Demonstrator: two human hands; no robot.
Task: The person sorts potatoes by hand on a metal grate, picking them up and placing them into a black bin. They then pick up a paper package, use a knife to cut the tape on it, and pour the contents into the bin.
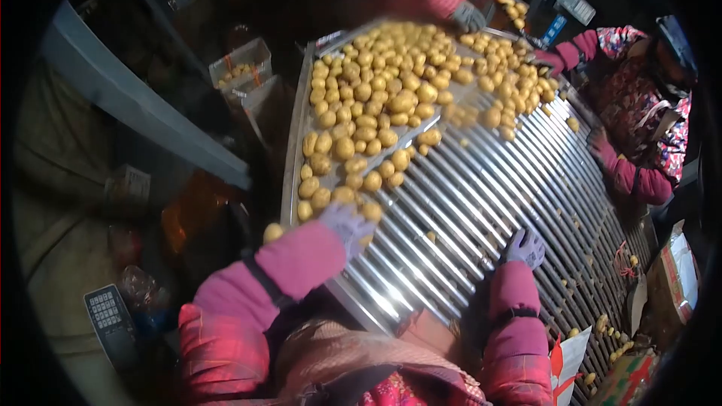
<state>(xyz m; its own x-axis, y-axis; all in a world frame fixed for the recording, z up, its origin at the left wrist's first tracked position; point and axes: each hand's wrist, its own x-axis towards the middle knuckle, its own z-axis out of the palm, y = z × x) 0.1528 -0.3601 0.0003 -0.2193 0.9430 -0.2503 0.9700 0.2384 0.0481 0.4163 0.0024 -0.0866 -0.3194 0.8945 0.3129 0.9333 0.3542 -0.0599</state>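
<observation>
Along the roller table (pixel 481 180), the sorting looks roughly half through. The potatoes (pixel 376 83) lie heaped from 10 to 1 o'clock, while the rollers toward 5 o'clock are nearly bare, with only small strays (pixel 613 331) by the low corner. The left hand (pixel 347 225), gloved, curls over the heap's near edge at 7 o'clock; whether it grips a potato I cannot tell. The right hand (pixel 524 248) rests loosely spread on bare rollers at 5 o'clock, holding nothing. A co-worker's hand (pixel 468 16) touches the heap at 12 o'clock.
</observation>
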